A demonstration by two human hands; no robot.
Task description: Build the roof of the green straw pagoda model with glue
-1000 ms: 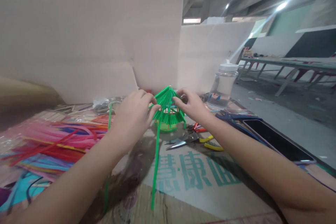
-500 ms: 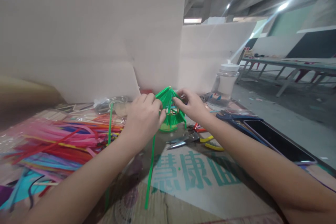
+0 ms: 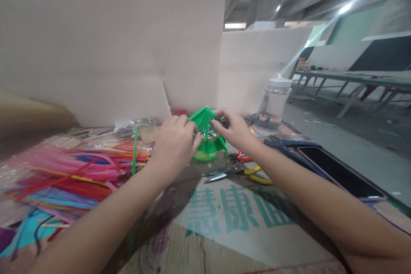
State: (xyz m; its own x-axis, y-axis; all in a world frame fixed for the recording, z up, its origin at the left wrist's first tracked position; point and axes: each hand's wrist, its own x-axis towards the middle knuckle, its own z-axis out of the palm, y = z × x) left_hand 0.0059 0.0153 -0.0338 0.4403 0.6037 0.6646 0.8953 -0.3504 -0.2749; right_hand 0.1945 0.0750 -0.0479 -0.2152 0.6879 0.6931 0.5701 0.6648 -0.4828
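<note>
A small pavilion-like model (image 3: 209, 145) stands upright on the table between my hands. It has a peaked roof of green pipe cleaners, a second green tier below and a round green base. My left hand (image 3: 175, 141) grips the left side of the roof, its thumb in front and fingers curled behind. My right hand (image 3: 236, 128) pinches the right edge of the roof with thumb and index finger. The fingertips' exact hold is partly hidden. A green pipe cleaner (image 3: 135, 150) stands up just left of my left hand.
Bundles of coloured pipe cleaners (image 3: 73, 171) lie at the left. Pliers with yellow handles (image 3: 260, 175) lie before the model. A lidded water bottle (image 3: 272, 102) and a phone (image 3: 340, 171) are at the right. White boards (image 3: 128, 47) stand behind.
The long green strip that hung below my left hand toward the front of the table is no longer visible there. Both hands stay at the model with barely any shift.
</note>
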